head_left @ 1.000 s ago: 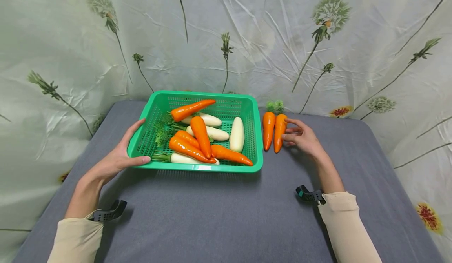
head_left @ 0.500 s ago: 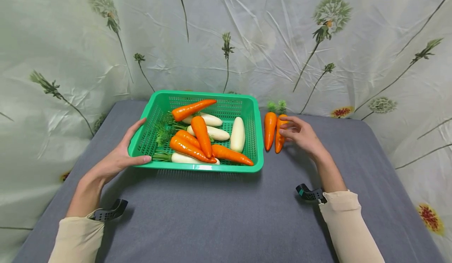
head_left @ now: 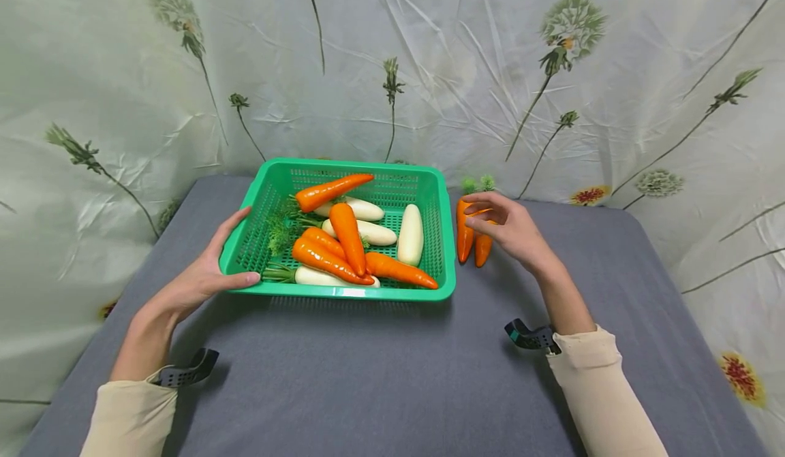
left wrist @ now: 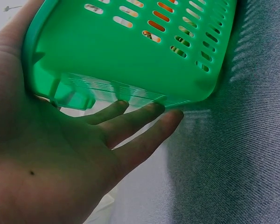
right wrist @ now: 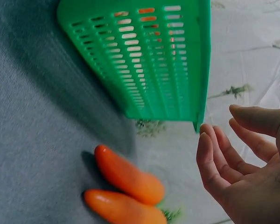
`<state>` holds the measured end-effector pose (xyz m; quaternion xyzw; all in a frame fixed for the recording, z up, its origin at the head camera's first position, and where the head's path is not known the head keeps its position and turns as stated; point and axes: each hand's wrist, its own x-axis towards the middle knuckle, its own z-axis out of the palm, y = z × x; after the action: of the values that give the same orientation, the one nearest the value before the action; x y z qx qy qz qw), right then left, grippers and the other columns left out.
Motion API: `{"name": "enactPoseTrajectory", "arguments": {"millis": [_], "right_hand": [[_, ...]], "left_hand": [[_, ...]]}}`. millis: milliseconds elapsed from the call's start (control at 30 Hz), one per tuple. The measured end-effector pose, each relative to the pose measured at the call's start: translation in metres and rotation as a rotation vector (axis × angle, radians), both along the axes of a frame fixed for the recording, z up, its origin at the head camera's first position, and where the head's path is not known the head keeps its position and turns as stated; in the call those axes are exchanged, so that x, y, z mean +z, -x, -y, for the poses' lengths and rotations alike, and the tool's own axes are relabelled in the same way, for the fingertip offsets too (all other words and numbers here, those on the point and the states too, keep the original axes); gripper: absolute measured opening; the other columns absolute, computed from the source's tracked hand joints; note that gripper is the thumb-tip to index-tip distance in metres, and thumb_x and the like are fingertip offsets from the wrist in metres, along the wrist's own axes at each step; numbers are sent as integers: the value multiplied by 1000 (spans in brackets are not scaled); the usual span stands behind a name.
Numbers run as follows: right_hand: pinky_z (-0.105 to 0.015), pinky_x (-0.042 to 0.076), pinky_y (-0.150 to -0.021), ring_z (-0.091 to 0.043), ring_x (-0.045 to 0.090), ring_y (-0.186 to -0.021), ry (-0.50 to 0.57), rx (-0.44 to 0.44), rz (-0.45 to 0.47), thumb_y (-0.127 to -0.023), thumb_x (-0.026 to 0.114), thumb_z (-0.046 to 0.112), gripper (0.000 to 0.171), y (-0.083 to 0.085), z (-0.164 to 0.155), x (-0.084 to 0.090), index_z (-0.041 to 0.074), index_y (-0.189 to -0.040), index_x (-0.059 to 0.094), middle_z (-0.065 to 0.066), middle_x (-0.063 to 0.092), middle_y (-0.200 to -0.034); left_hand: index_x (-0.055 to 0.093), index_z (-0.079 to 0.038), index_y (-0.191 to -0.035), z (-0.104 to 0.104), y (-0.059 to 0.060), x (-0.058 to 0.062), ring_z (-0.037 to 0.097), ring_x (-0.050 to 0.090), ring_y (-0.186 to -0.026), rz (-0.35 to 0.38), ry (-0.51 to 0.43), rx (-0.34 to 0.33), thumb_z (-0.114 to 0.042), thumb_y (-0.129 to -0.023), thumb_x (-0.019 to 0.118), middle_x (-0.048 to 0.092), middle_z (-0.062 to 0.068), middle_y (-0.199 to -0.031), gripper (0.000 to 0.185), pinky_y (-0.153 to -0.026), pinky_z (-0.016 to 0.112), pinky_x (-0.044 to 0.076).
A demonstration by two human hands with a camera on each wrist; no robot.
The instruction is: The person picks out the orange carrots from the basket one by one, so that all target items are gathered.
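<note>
A green slotted basket (head_left: 343, 292) stands on the grey cloth and holds several orange carrots (head_left: 346, 235) and white radishes (head_left: 411, 233). My left hand (head_left: 208, 270) lies against its near left corner, thumb on the front rim, fingers straight along the outer wall (left wrist: 130, 60). Two more carrots (head_left: 464, 239) lie side by side on the cloth just right of the basket. My right hand (head_left: 490, 222) hovers over them with loosely curled fingers. The right wrist view shows that hand (right wrist: 233, 158) holding nothing, with both carrots (right wrist: 128, 177) lying below it.
The grey cloth (head_left: 380, 375) covers the table, with bare room in front of the basket and to the right. A pale flowered sheet (head_left: 429, 69) hangs close behind and along both sides.
My right hand rose from beside the two loose carrots and moved left, so it now hangs over them. The left hand and the basket stayed put.
</note>
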<state>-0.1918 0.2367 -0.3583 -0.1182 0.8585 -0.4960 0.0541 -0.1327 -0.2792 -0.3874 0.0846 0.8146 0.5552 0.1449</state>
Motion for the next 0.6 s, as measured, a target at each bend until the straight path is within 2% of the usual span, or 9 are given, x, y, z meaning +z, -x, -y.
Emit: {"name": "enactPoseTrajectory", "arguments": {"millis": [267, 600], "right_hand": [[-31, 55, -93, -27, 67, -115, 7, 60, -18, -100, 71, 18, 43, -5, 16, 12, 11, -141, 62, -17, 65, -136], [-40, 55, -95, -30, 67, -114, 1, 146, -14, -98, 72, 12, 44, -6, 35, 17, 5, -140, 61, -18, 68, -133]], "left_hand": [[1, -48, -165, -1, -1, 1, 13, 44, -118, 5, 0, 0, -9, -90, 76, 6, 13, -168, 113, -88, 16, 44], [3, -48, -165, -1, -1, 0, 12, 44, -118, -3, -10, 3, -8, -90, 76, 5, 10, -167, 113, -88, 15, 45]]}}
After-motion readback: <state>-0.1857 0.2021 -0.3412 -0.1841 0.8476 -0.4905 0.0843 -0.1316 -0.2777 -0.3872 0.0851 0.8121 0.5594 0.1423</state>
